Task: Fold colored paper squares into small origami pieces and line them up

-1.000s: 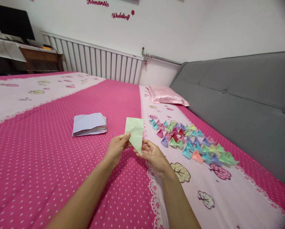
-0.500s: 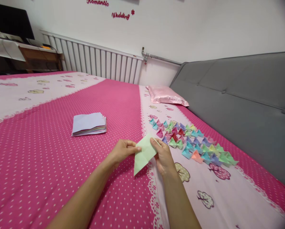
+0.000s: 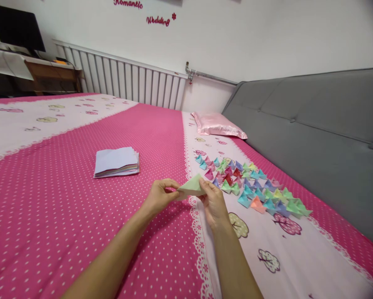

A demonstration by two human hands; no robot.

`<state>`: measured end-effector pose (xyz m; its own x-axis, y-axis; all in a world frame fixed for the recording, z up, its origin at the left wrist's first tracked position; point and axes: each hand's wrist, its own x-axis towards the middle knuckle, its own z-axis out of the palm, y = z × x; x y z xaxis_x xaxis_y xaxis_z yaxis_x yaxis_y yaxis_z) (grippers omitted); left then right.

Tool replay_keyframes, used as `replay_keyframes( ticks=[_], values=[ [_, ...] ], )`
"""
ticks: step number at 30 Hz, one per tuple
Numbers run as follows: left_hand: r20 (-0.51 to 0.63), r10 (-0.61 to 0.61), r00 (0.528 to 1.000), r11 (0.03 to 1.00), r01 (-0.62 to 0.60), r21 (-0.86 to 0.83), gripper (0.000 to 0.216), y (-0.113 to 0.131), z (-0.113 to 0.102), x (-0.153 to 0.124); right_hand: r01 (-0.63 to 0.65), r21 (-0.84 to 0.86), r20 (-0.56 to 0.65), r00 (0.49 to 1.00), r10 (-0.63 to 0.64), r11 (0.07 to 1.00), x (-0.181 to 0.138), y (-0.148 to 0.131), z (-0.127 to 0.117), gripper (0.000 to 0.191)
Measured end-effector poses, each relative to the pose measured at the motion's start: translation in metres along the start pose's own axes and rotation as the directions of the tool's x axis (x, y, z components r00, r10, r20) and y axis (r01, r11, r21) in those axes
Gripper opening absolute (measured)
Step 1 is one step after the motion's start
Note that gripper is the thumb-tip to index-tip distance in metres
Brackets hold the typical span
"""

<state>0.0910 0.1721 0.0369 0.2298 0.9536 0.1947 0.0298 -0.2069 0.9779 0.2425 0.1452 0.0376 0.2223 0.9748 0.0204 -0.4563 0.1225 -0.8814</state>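
Between my two hands is a pale green sheet of paper [image 3: 191, 186], folded into a roughly triangular shape and held just above the bed. My left hand [image 3: 163, 194] pinches its left corner between thumb and fingers. On the other side, my right hand [image 3: 213, 201] grips the right end, thumb on top and fingers curled beneath. The paper's underside is mostly hidden. Close to my right hand lie many small folded paper boats [image 3: 245, 182] in blue, green, pink, red, yellow and orange. A stack of coloured paper sheets [image 3: 117, 161], pale lilac on top, rests beyond my left hand.
The bed has a pink dotted cover [image 3: 64, 199] with white printed bands. A pink satin pillow [image 3: 217, 124] lies near the grey padded headboard [image 3: 314, 124]. Behind stands a white radiator [image 3: 124, 77]; a desk with a monitor [image 3: 16, 29] is at the far left.
The lower flap of the green paper, which hung down to a point, has been folded up, leaving a smaller triangular shape. Both hands stay on the paper with slight shifts.
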Motion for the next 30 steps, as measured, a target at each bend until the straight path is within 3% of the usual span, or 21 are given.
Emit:
replay_keyframes(
  ticks=[3, 7, 14, 18, 21, 27, 30],
  values=[
    [-0.095, 0.193, 0.977, 0.975, -0.18, 0.131, 0.006, 0.002, -0.001, 0.0, 0.0, -0.052, -0.018, 1.0, -0.001, 0.999, 0.0, 0.0, 0.001, 0.023],
    [-0.172, 0.4, 0.9, 0.878, -0.323, 0.353, 0.01, 0.001, -0.002, -0.001, -0.067, -0.029, -0.031, 0.997, 0.066, 0.997, -0.002, 0.001, 0.003, 0.023],
    [-0.154, 0.559, 0.814, 0.755, -0.424, 0.5, 0.018, -0.001, -0.004, -0.003, -0.192, 0.073, 0.04, 0.981, 0.189, 0.979, -0.003, 0.0, 0.002, 0.026],
    [-0.209, 0.534, 0.819, 0.795, -0.404, 0.452, 0.021, 0.001, -0.006, -0.003, -0.2, -0.021, 0.127, 0.971, 0.201, 0.98, -0.003, -0.002, -0.005, 0.026],
    [-0.279, 0.474, 0.835, 0.855, -0.361, 0.373, 0.026, 0.002, -0.008, -0.003, -0.129, -0.115, 0.227, 0.962, 0.152, 0.985, -0.003, -0.002, -0.007, 0.025],
    [-0.232, 0.301, 0.925, 0.953, -0.288, 0.089, 0.021, 0.0, -0.006, -0.002, 0.24, -0.299, 0.333, 0.933, -0.134, 0.924, -0.004, -0.001, -0.005, 0.019],
    [-0.136, 0.13, 0.982, 0.979, -0.149, -0.137, 0.023, 0.003, -0.003, -0.004, 0.377, -0.353, 0.373, 0.896, -0.241, 0.856, -0.002, 0.0, -0.007, 0.022]
  ],
)
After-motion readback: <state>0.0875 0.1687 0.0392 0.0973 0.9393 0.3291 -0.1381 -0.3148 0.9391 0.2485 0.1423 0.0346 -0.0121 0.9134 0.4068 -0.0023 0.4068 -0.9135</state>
